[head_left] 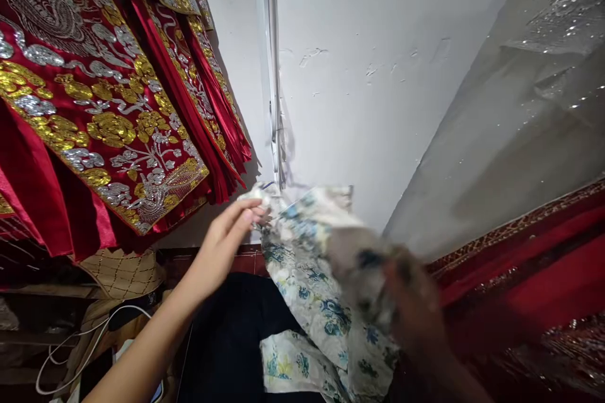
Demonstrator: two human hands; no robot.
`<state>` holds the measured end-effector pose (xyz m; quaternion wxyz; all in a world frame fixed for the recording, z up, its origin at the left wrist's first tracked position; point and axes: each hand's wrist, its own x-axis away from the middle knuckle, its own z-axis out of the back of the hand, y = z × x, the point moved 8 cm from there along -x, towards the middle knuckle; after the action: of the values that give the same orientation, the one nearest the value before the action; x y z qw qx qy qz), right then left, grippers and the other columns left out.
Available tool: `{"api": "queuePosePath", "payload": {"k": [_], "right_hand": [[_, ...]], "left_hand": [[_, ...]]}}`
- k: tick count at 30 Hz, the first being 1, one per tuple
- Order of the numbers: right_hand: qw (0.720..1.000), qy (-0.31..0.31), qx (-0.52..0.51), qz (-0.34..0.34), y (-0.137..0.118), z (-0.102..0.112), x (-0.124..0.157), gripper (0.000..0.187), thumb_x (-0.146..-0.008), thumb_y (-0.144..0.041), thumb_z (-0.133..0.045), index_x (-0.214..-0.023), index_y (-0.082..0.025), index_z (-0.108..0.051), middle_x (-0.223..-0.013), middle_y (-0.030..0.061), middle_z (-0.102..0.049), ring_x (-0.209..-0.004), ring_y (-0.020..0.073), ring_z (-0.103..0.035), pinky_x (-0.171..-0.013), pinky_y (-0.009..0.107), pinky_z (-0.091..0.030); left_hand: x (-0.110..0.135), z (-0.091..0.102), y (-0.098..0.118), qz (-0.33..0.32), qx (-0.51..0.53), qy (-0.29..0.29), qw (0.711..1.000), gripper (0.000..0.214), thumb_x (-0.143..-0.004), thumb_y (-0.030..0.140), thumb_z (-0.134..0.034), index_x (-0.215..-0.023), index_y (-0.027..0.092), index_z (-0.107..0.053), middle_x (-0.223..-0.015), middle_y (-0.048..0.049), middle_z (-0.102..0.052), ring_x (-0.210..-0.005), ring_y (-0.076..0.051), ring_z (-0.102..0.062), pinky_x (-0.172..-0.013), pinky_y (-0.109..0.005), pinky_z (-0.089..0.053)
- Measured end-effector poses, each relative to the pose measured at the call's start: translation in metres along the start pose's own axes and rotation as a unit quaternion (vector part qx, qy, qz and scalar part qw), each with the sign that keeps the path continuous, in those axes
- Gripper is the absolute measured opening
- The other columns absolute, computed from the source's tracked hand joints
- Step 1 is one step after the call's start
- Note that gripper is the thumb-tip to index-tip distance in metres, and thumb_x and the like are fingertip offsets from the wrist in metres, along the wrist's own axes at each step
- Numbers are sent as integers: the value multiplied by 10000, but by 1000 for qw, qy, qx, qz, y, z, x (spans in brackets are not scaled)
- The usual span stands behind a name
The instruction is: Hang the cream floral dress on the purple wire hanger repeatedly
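Observation:
A white floral cloth [326,315] with blue-green and yellow flowers hangs in front of me, its lower part over dark fabric [227,340] at my lap. My left hand [231,233] is closed, thumb and fingers pinching the cloth's upper left edge beside a metal pole. At the right, my right hand [416,302] is smeared by motion. A raised, bunched part of the cloth runs into its grip, though the single fingers do not show. Between the hands the upper cloth is blurred and lifted.
Red garments [118,88] with gold and silver sequins hang at left. A metal pole [271,75] stands against the white wall [354,107]. Sheer sparkling fabric [529,94] and red fabric [543,277] hang at right. A white cable [89,327] and a quilted beige item [123,271] lie lower left.

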<state>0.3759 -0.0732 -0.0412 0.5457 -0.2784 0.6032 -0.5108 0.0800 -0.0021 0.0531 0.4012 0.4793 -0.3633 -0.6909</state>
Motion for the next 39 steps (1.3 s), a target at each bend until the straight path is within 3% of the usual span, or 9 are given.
{"api": "queuePosePath", "payload": {"k": [3, 5, 10, 14, 17, 21, 25, 32, 39], "right_hand": [[953, -265, -13, 145, -46, -70, 50, 428, -762, -621, -741, -1129, -402, -725, -981, 27, -772, -705, 235, -730, -666, 337, -619], [869, -426, -35, 249, -81, -98, 68, 482, -792, -582, -741, -1242, -419, -680, -1123, 23, -748, -842, 212, -735, -787, 299, -603], [966, -141, 80, 201, -83, -52, -24, 609, -861, -503, -708, -1419, -340, -528, -1422, 85, -554, -1325, 306, -512, -1083, 434, -451], [969, -223, 86, 62, -51, -51, -54, 346, -948, -514, -578, -1138, -243, -677, -1006, 57, -689, -916, 239, -657, -779, 325, -538], [967, -250, -46, -34, -47, -64, -68, 358, -941, -533, -589, -804, -206, -641, -694, -10, -602, -607, 146, -567, -571, 247, -460], [974, -111, -180, -76, -48, -67, -114, 355, -814, -541, -732, -787, -202, -631, -703, -1, -652, -631, 174, -628, -603, 268, -501], [982, 30, -185, -22, -45, -46, -158, 404, -725, -589, -758, -839, -215, -654, -868, 57, -732, -900, 278, -706, -740, 353, -576], [983, 115, -138, -49, -1, -10, -116, 442, -788, -647, -679, -925, -228, -650, -922, 63, -740, -951, 287, -708, -732, 355, -591], [988, 83, -117, -63, 15, -27, -64, 385, -935, -598, -531, -999, -230, -626, -942, 37, -734, -836, 220, -699, -631, 273, -557]], "left_hand": [[27, -28, -9, 112, 93, -85, 986, 403, -865, 394, -620, -1235, 238, -587, -1137, -90, -695, -1037, -269, -660, -867, -382, -548], [47, -28, -8, 143, 85, -115, 979, 356, -771, 260, -660, -1123, 258, -608, -1066, -66, -698, -993, -263, -654, -838, -367, -545], [86, 9, 3, 163, 60, -209, 962, 197, -852, 217, -568, -995, 293, -680, -1043, -53, -714, -1005, -256, -657, -909, -377, -522], [70, 50, -1, 151, 53, -203, 966, 159, -881, 277, -568, -962, 273, -705, -992, -84, -732, -917, -273, -690, -811, -390, -562], [37, 76, 1, 75, -99, -136, 983, 175, -904, 308, -583, -1033, 278, -698, -1044, -83, -721, -988, -278, -683, -862, -402, -562], [20, 95, 42, -113, -266, 108, 951, 303, -890, 321, -646, -1191, 290, -630, -1208, -59, -650, -1114, -264, -629, -981, -408, -530], [48, 62, 52, -206, -245, 192, 928, 160, -942, 235, -579, -1087, 283, -626, -1033, -30, -660, -972, -216, -644, -909, -363, -528], [69, -64, -69, 42, -129, -107, 985, 489, -1011, 413, -453, -1492, 366, -380, -1015, -49, -669, -818, -221, -633, -773, -354, -503], [46, -77, -150, 127, -79, 106, 983, 389, -886, 534, -613, -1077, 201, -552, -1083, -129, -619, -1015, -282, -613, -863, -394, -479]]}}
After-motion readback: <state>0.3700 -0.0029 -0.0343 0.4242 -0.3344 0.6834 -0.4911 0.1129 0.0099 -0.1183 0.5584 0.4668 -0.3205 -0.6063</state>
